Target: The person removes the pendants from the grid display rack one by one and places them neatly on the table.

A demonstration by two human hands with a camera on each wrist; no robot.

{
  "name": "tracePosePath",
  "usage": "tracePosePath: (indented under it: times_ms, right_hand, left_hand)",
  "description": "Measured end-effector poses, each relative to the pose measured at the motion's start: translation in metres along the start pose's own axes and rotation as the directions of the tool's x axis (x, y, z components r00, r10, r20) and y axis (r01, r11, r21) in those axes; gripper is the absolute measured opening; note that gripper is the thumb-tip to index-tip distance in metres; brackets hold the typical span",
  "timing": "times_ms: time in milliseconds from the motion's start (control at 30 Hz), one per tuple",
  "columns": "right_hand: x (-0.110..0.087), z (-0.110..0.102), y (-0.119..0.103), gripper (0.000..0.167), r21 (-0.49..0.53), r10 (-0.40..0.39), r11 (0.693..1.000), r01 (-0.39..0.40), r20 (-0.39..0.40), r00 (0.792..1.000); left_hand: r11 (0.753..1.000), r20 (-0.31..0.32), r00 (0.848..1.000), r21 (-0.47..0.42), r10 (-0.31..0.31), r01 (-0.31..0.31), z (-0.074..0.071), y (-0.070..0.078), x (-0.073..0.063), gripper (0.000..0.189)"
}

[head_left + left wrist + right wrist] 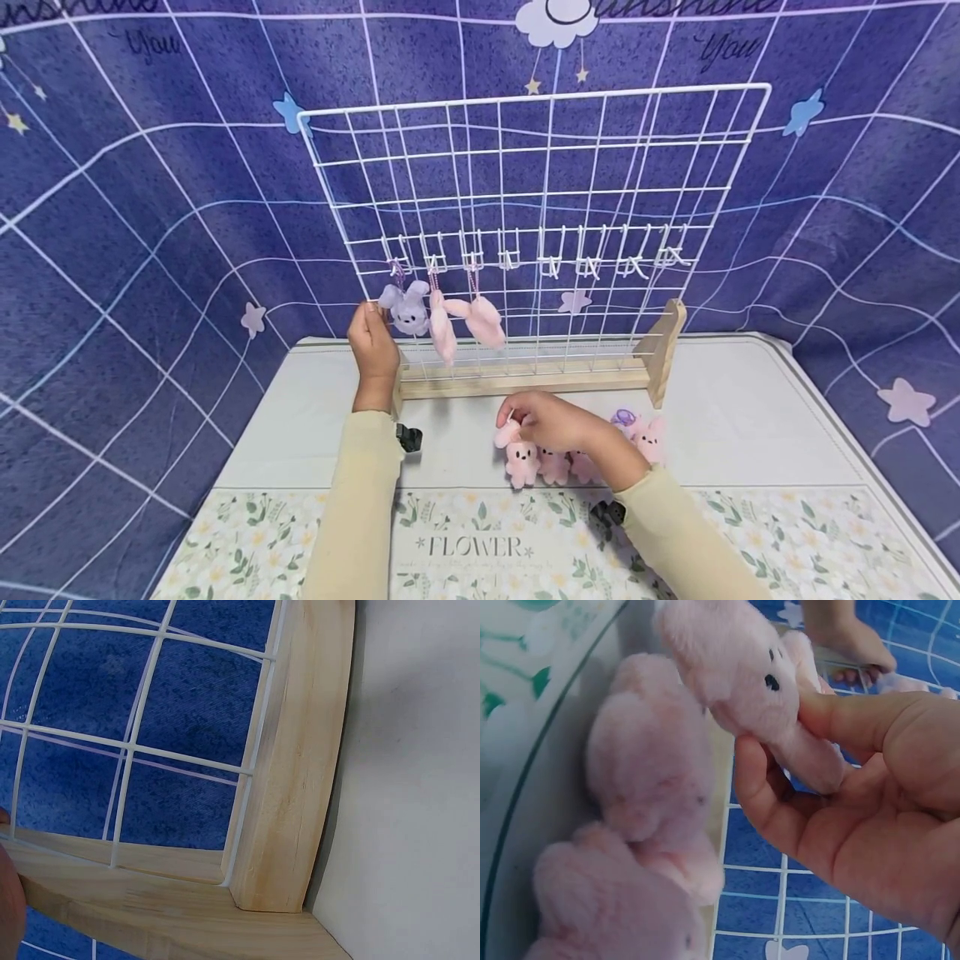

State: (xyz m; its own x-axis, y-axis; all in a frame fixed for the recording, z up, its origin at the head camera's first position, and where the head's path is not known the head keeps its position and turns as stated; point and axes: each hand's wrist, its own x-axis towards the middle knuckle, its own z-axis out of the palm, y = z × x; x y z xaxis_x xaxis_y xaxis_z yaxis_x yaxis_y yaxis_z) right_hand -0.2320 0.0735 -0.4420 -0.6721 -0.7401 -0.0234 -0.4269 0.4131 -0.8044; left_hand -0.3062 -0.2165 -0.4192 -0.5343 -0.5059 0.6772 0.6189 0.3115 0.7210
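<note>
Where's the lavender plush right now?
Head view: the lavender plush hangs low on the left side of the white wire rack, at the left end of the hanging row, immediately left of a pink plush.

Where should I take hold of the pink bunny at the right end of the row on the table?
Probably by the head, below the ears, coming from above and its right. The pink bunny shows its face and ears upward, and its right side looks free, while the right wrist and purple loop crowd its left.
</note>
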Motion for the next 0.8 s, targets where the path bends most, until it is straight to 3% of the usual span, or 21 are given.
tracePosePath:
  times_ms: [300,633,800]
  right_hand:
    - [0.004,0.008,0.006,0.04,-0.058,0.003,0.998,-0.005,-0.044,0.999]
    - [0.008,0.015,0.006,0.038,-0.067,0.032,0.997,-0.037,-0.075,0.997]
    - [0.009,0.016,0.009,0.031,-0.106,0.042,0.993,-0.057,-0.134,0.99]
  left_hand:
    - [1.0,0.009,1.0,0.002,0.025,-0.025,0.0,0.006,-0.001,0.036]
    - [1.0,-0.002,1.0,0.005,0.016,-0.016,0.0,0.009,0.0,0.035]
    - [1.0,-0.008,1.0,-0.003,0.008,-0.008,0.001,0.012,-0.001,0.035]
